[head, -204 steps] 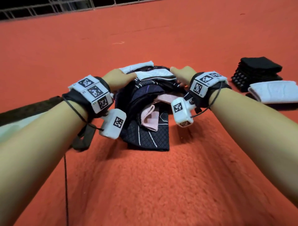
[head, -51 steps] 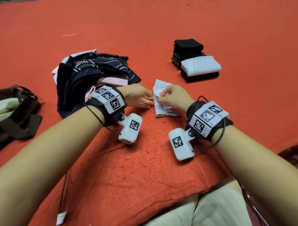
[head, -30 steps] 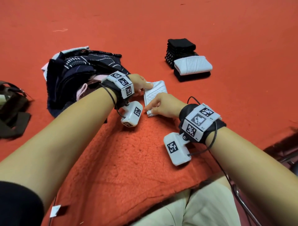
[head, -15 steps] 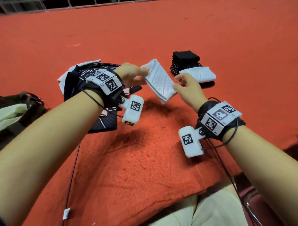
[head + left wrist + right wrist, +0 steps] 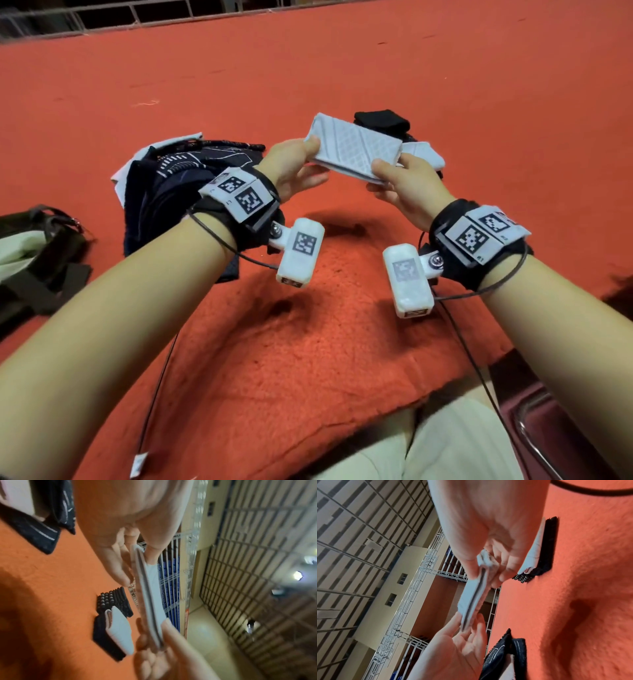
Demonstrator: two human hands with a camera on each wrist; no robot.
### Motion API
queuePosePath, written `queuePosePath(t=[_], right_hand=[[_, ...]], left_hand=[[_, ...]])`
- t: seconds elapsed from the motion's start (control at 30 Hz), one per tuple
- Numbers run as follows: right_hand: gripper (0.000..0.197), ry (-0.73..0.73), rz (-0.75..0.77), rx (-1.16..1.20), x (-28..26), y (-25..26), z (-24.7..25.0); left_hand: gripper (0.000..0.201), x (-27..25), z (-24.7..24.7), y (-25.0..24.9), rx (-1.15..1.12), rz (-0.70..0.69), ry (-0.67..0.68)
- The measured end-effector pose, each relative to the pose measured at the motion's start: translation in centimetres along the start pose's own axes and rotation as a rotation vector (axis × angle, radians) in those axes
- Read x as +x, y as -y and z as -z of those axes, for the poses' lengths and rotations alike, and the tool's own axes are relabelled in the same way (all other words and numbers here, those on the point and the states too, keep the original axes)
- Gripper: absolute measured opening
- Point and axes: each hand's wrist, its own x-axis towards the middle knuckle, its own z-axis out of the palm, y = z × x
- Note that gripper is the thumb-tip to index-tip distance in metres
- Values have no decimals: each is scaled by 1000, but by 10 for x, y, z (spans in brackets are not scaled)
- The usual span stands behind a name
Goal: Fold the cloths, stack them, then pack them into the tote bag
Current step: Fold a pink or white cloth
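Observation:
A folded white quilted cloth (image 5: pixel 356 149) hangs in the air above the orange mat. My left hand (image 5: pixel 313 159) pinches its left end, thumb on top and fingers underneath. My right hand (image 5: pixel 383 176) pinches its right end the same way. The left wrist view shows the cloth (image 5: pixel 150 595) edge-on, several layers thick, and the right wrist view shows the same cloth (image 5: pixel 474 592). Just behind it lies the stack of folded cloths (image 5: pixel 382 120), black ones with a white one (image 5: pixel 423 154) on top. The tote bag (image 5: pixel 30 253) lies flat at far left.
A heap of unfolded cloths (image 5: pixel 181 178), mostly dark navy with white lines, lies left of my left hand. The orange mat (image 5: pixel 308 342) runs far ahead to a metal railing (image 5: pixel 102 17). Its near edge is at my lap.
Both hands lifted the folded white cloth off the mat. It now sits level between them, higher and nearer the stack than half a second ago.

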Motion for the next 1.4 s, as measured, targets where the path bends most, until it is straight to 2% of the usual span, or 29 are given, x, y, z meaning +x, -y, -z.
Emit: queuePosePath(t=[0.1, 0.17, 0.23, 0.33, 0.43, 0.5, 0.57, 0.73, 0.9, 0.97, 1.0, 1.07, 1.13, 1.27, 1.37, 1.4], right_hand=[[14, -60, 33, -96, 4, -6, 9], [9, -95, 58, -146, 8, -10, 15], [15, -149, 70, -172, 14, -14, 23], [47, -231, 4, -57, 26, -16, 38], [38, -216, -37, 55, 38, -12, 56], [32, -230, -25, 77, 48, -8, 67], [28, -266, -11, 80, 63, -4, 79], [28, -356, -21, -81, 104, -6, 100], [38, -392, -28, -189, 127, -22, 112], [40, -378, -22, -241, 133, -27, 114], [40, -368, -13, -271, 136, -30, 115], [40, -363, 15, -337, 137, -33, 116], [38, -357, 26, -399, 136, -35, 114], [33, -316, 53, -472, 133, -43, 111], [33, -301, 39, -536, 130, -46, 112], [33, -298, 23, -549, 129, -47, 113]], left_hand=[[22, 0, -8, 10, 285, -14, -11], [26, 4, -11, 16, 350, 13, 4], [24, 8, -15, 22, 292, 74, 52], [16, 15, -24, 23, 171, 152, 121], [15, 26, -39, 19, 206, 153, 117], [6, 36, -53, 14, 293, 124, 91], [14, 50, -69, 11, 348, 79, 60], [20, 80, -97, 10, 380, 72, -23], [24, 104, -108, 26, 358, 43, -45], [10, 107, -108, 31, 326, 3, -64], [20, 108, -108, 34, 331, -8, -70], [55, 112, -107, 38, 371, -11, -35], [68, 112, -108, 40, 417, -9, 20], [62, 113, -110, 45, 535, 0, 58], [34, 114, -108, 47, 649, -8, 120], [32, 115, -106, 47, 684, 0, 142]])
